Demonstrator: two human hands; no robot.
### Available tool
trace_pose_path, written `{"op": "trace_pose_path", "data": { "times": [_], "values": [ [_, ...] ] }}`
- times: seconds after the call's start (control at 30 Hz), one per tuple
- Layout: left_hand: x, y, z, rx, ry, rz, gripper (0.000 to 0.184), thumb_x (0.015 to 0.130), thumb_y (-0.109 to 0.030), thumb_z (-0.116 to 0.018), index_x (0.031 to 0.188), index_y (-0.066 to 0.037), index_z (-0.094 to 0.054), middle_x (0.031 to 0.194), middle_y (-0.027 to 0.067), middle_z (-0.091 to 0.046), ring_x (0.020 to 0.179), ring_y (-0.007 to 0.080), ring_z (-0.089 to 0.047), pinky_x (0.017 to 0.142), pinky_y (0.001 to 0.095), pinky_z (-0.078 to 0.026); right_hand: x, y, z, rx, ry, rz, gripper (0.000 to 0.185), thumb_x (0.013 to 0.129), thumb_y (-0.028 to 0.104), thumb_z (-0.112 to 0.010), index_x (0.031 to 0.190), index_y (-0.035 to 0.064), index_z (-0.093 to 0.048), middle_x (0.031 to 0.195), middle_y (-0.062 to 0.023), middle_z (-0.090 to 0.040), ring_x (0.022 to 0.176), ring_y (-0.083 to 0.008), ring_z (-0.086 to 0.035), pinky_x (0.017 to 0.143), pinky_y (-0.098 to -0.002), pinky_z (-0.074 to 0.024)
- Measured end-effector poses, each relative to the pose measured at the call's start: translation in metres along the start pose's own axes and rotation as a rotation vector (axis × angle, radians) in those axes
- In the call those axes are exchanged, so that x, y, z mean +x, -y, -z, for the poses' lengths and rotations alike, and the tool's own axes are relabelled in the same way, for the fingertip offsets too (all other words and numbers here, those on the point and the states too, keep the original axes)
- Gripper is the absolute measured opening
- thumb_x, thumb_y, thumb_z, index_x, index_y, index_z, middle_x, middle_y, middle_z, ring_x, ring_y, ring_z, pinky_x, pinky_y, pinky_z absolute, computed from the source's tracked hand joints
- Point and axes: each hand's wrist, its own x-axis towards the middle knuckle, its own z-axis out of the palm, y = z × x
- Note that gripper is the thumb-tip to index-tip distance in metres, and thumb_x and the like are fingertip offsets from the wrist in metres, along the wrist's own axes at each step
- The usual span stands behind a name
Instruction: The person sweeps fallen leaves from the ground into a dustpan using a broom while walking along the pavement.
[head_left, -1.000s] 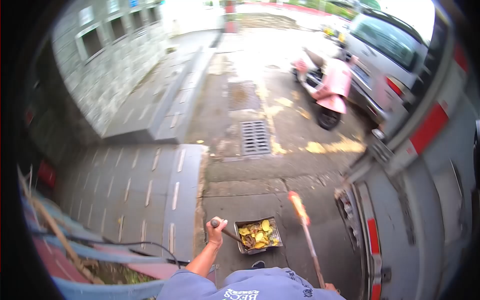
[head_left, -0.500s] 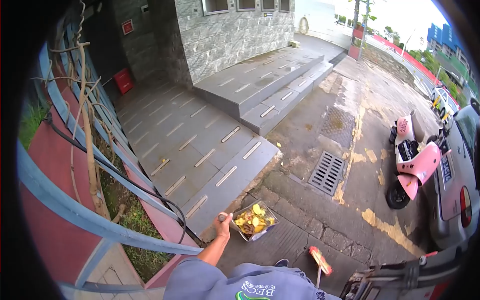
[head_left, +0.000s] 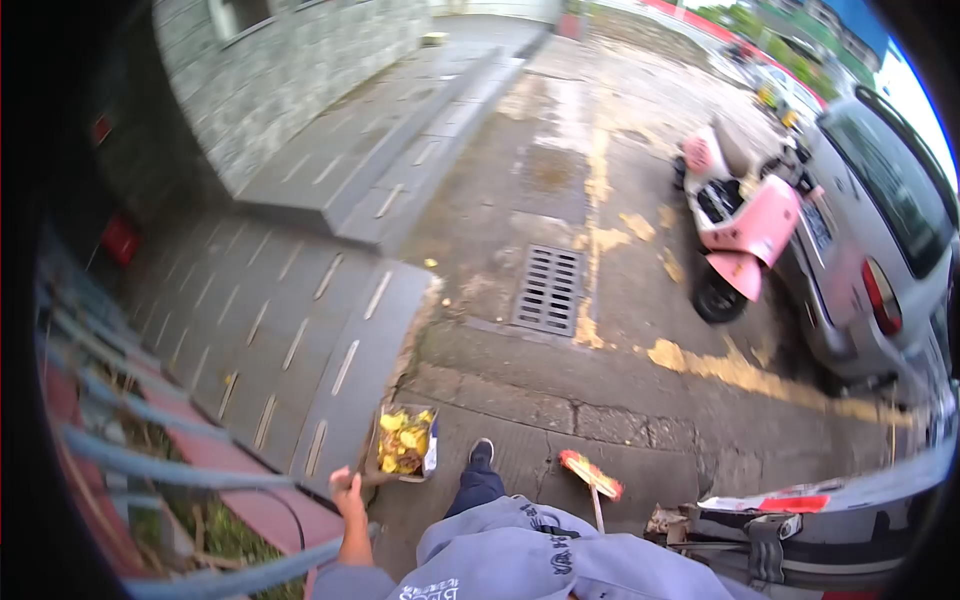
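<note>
My left hand (head_left: 347,490) is closed round the handle of a long-handled dustpan at the lower left. The dustpan (head_left: 431,458) lies just ahead of that hand, close to the ground. Yellow leaves (head_left: 403,440) and some brown ones fill its pan. To the right of my foot, a broom (head_left: 590,474) with red and yellow bristles rests low over the pavement. Its pale stick runs back under my grey-blue shirt, where its upper end is hidden. My right hand does not show.
A blue railing (head_left: 170,462) runs along a planter at left. Grey tiled steps (head_left: 340,215) rise ahead. A drain grate (head_left: 549,290) is set in the pavement. To the right stand a pink scooter (head_left: 745,235) and a silver car (head_left: 850,260); a dark vehicle (head_left: 840,535) is near my right side.
My view has swung right and moved forward. Dustpan and left hand now appear further left, still together. My foot has come into fuller view, and the broom head shows slightly higher and further left.
</note>
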Motion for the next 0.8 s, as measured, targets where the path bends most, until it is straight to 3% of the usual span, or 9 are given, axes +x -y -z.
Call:
{"op": "trace_pose_path", "data": {
  "times": [0.03,0.1,0.17,0.2,0.27,0.57,0.8],
  "values": [
    [-0.001,0.027,0.008,0.101,0.003,0.006,0.026,0.060,0.004,-0.057,0.083,-0.004,-0.048,0.085,0.0040,-0.048,0.077,0.0129,-0.044,0.071,0.0251,-0.035,0.002,-0.003,0.001,0.025,-0.007,-0.018,0.031,0.058,0.027,-0.064,0.068,-0.0009,-0.054,0.056,-0.0051,-0.053,0.049,-0.0123,-0.047,0.048,-0.0275,-0.0399],
    [-0.003,0.067,0.014,0.025,-0.104,0.282,0.039,0.059,0.007,-0.056,0.095,-0.005,-0.046,0.091,0.0049,-0.047,0.084,0.0136,-0.043,0.074,0.0259,-0.035,0.012,0.000,0.002,0.067,-0.011,-0.046,0.031,0.058,0.027,-0.064,0.067,-0.0008,-0.054,0.056,-0.0051,-0.052,0.049,-0.0123,-0.047,0.048,-0.0275,-0.0398],
    [0.006,0.094,0.022,0.055,0.048,0.533,0.041,0.066,-0.006,-0.053,0.105,-0.005,-0.040,0.099,0.0075,-0.046,0.097,0.0157,-0.040,0.082,0.0275,-0.033,0.027,0.012,-0.001,0.111,-0.017,-0.064,0.031,0.059,0.027,-0.063,0.067,-0.0007,-0.054,0.056,-0.0051,-0.052,0.048,-0.0123,-0.047,0.047,-0.0274,-0.0397],
    [0.023,0.098,0.008,0.090,0.135,0.631,0.039,0.066,-0.006,-0.053,0.103,-0.005,-0.040,0.098,0.0074,-0.046,0.095,0.0156,-0.040,0.081,0.0275,-0.033,0.033,0.024,-0.007,0.128,-0.027,-0.074,0.031,0.059,0.027,-0.063,0.067,-0.0007,-0.054,0.056,-0.0050,-0.052,0.048,-0.0122,-0.047,0.047,-0.0274,-0.0396],
    [0.058,0.086,-0.046,0.149,0.233,0.655,0.036,0.067,-0.007,-0.053,0.100,-0.005,-0.041,0.095,0.0071,-0.045,0.093,0.0155,-0.040,0.078,0.0275,-0.033,0.053,0.048,-0.009,0.167,-0.035,-0.063,0.030,0.059,0.027,-0.063,0.067,-0.0006,-0.054,0.055,-0.0050,-0.052,0.048,-0.0122,-0.047,0.047,-0.0273,-0.0395],
    [0.223,-0.066,-0.367,0.112,0.532,0.199,0.024,0.068,-0.012,-0.054,0.088,-0.005,-0.042,0.083,0.0059,-0.045,0.080,0.0149,-0.039,0.069,0.0277,-0.033,0.130,0.181,0.020,0.329,-0.090,-0.009,0.029,0.059,0.027,-0.063,0.066,-0.0002,-0.054,0.054,-0.0048,-0.052,0.046,-0.0121,-0.047,0.046,-0.0271,-0.0390],
    [0.261,-0.158,-0.527,0.037,0.604,0.001,0.019,0.069,-0.015,-0.055,0.078,-0.005,-0.042,0.074,0.0049,-0.044,0.070,0.0145,-0.039,0.061,0.0278,-0.034,0.187,0.176,0.083,0.459,-0.118,-0.203,0.028,0.060,0.027,-0.062,0.065,0.0001,-0.054,0.053,-0.0047,-0.052,0.045,-0.0120,-0.047,0.044,-0.0268,-0.0387]
  ]
}}
